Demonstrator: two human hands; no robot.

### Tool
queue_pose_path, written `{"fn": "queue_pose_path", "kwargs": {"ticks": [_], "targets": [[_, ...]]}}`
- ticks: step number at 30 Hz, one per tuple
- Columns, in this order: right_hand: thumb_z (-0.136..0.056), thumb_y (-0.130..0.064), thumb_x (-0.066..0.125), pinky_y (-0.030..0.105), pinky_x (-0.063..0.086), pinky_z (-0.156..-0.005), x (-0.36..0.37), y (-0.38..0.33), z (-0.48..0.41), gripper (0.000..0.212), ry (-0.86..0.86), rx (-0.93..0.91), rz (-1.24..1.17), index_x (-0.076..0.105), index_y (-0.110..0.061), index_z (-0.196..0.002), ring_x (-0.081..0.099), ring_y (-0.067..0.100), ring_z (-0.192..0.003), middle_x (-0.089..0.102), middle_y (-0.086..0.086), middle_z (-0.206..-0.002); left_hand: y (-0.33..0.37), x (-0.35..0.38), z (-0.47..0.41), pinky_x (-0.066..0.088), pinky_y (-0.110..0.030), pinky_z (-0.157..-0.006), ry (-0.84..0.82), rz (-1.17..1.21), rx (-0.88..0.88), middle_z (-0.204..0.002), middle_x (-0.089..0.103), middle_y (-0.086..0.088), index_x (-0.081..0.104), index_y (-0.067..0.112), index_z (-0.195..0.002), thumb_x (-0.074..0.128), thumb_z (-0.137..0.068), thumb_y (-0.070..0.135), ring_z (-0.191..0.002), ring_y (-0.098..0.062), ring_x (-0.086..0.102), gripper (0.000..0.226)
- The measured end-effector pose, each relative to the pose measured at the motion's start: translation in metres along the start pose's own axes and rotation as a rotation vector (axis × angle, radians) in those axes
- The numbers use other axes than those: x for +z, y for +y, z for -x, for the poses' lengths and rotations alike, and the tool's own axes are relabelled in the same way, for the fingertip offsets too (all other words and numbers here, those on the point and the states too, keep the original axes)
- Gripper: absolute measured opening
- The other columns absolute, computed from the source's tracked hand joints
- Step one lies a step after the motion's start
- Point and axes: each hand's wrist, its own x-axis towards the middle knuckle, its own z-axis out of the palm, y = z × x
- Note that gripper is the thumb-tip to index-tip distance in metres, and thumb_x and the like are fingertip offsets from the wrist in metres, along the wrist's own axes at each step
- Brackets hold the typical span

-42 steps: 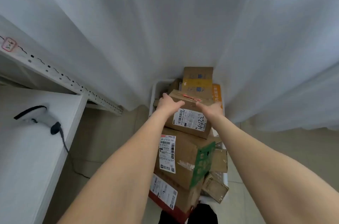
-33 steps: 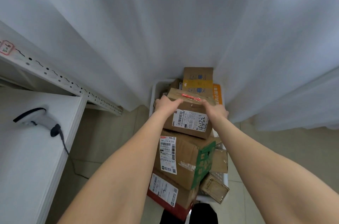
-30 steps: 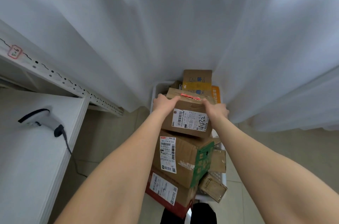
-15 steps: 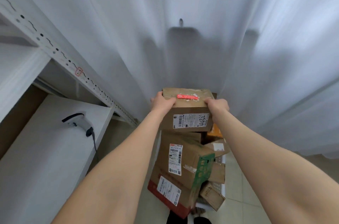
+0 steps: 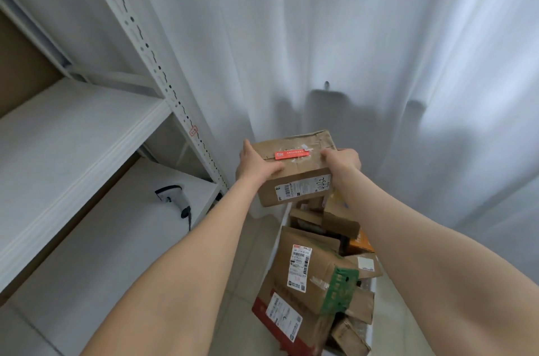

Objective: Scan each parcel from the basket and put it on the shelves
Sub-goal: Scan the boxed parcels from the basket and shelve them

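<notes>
I hold a brown cardboard parcel [image 5: 294, 172] in the air above the basket; it has a red sticker on top and a white barcode label facing me. My left hand [image 5: 255, 164] grips its left end, thumb over the top edge. My right hand [image 5: 342, 158] grips its right end. Below, the white basket [image 5: 281, 227] is piled with several more cardboard parcels [image 5: 309, 271]. A white handheld scanner [image 5: 175, 198] lies on the lower white shelf [image 5: 122, 239] to the left.
White metal shelving fills the left, with an upper shelf board [image 5: 73, 137] and a perforated upright post [image 5: 163, 78]. A white curtain [image 5: 364, 49] hangs behind the basket. Tiled floor [image 5: 248, 253] shows between shelf and basket.
Both hands have lifted the parcel up out of the basket pile and slightly leftward. My view has tilted up, bringing more of the shelving into sight.
</notes>
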Motion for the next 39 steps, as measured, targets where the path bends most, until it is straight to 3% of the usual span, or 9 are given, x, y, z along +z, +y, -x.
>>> {"fn": "queue_pose_path", "kwargs": {"ticks": [7,14,17,20,26,29,32,35,39], "targets": [[-0.085,-0.024,0.06,0.043,0.052,-0.092,0.005,-0.038,0.031,0.018,-0.043,-0.061,0.065,0.059,-0.008,-0.094,0.058,0.035,-0.111,0.067,0.013,-0.106,-0.01,-0.05,0.023,0.017,-0.051,-0.117,-0.192,-0.171,0.114,-0.156,-0.007,-0.003,-0.012,0.028,-0.151,0.087,-0.055,0.05,-0.145,-0.032,0.007,0.14],[-0.085,-0.03,0.062,0.045,0.051,-0.096,0.026,-0.052,0.059,0.018,-0.141,-0.21,-0.007,0.067,-0.016,-0.094,0.061,0.033,-0.106,0.068,0.009,-0.105,-0.03,-0.084,0.043,0.029,-0.044,-0.113,-0.136,-0.065,-0.039,-0.146,0.014,-0.007,0.013,0.027,-0.152,0.085,-0.055,0.047,-0.136,-0.029,0.026,0.122],[-0.084,-0.04,0.065,0.046,0.044,-0.104,0.04,-0.054,0.07,0.058,-0.177,-0.259,0.011,0.053,-0.018,-0.136,0.051,0.032,-0.124,0.059,0.01,-0.132,-0.042,-0.094,0.053,0.037,-0.043,-0.109,-0.067,0.144,-0.163,-0.143,0.031,-0.01,0.033,0.021,-0.144,0.08,-0.044,0.055,-0.13,-0.026,0.039,0.115],[-0.081,-0.045,0.073,0.048,0.036,-0.11,0.052,-0.044,0.074,0.085,-0.209,-0.209,0.044,0.032,-0.009,-0.146,0.037,0.034,-0.136,0.042,0.014,-0.147,-0.053,-0.102,0.061,0.046,-0.04,-0.098,-0.031,0.417,-0.282,-0.129,0.052,-0.008,0.042,0.014,-0.136,0.08,-0.049,0.06,-0.113,-0.023,0.052,0.105],[-0.078,-0.06,0.071,0.058,0.021,-0.113,0.072,-0.016,0.093,0.099,-0.663,-0.024,0.016,0.025,-0.012,-0.152,0.026,0.036,-0.144,0.029,0.01,-0.158,-0.075,-0.118,0.083,0.042,-0.047,-0.09,-0.118,0.773,-0.491,-0.11,0.057,-0.009,0.043,0.016,-0.126,0.08,-0.064,0.054,-0.101,-0.025,0.057,0.082],[-0.076,-0.066,0.068,0.068,0.025,-0.108,0.084,-0.007,0.101,0.09,-0.798,0.099,0.028,0.034,-0.023,-0.148,0.04,0.04,-0.134,0.043,0.009,-0.148,-0.087,-0.119,0.094,0.04,-0.054,-0.097,-0.137,0.863,-0.568,-0.118,0.055,-0.012,0.043,0.019,-0.119,0.081,-0.061,0.056,-0.106,-0.03,0.058,0.079],[-0.075,-0.063,0.07,0.055,0.051,-0.08,0.095,0.003,0.107,0.067,-0.868,0.148,-0.011,0.052,-0.028,-0.13,0.062,0.033,-0.101,0.064,0.008,-0.116,-0.102,-0.119,0.103,0.03,-0.06,-0.106,-0.131,0.824,-0.623,-0.126,0.05,-0.009,0.039,0.022,-0.121,0.077,-0.062,0.062,-0.109,-0.029,0.054,0.082],[-0.072,-0.057,0.077,0.044,0.056,-0.053,0.106,0.013,0.109,0.064,-0.893,0.181,-0.001,0.054,-0.03,-0.124,0.067,0.03,-0.088,0.069,0.008,-0.104,-0.117,-0.121,0.11,0.023,-0.057,-0.109,-0.168,0.74,-0.618,-0.132,0.048,-0.008,0.036,0.023,-0.133,0.067,-0.071,0.067,-0.128,-0.03,0.043,0.082],[-0.074,-0.057,0.074,0.044,0.054,-0.063,0.131,0.021,0.115,0.058,-0.919,0.198,0.104,0.054,-0.029,-0.12,0.063,0.03,-0.095,0.066,0.007,-0.109,-0.138,-0.125,0.116,0.047,-0.027,-0.083,-0.172,0.798,-0.596,-0.085,0.069,0.001,0.054,0.022,-0.096,0.063,-0.081,0.057,-0.078,-0.013,0.063,0.039]]}}
